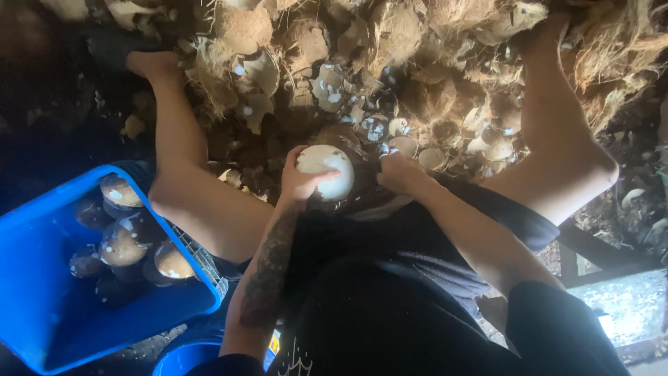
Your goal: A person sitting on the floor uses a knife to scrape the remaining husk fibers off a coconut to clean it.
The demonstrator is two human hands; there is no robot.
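Note:
My left hand [300,182] grips a round, peeled white coconut [327,167] held between my knees, fingers wrapped around its left side. My right hand [400,172] is closed just to the right of the coconut, on what seems to be a small tool that I cannot make out. Both forearms reach forward from my dark shirt. My bare legs spread to either side, feet resting against the husk pile.
A heap of brown coconut husks and broken shell pieces [390,76] fills the ground ahead. A blue crate [42,306] at the left holds several partly peeled coconuts [122,244]. A blue bucket rim [184,358] sits below it. A metal frame [591,254] stands at right.

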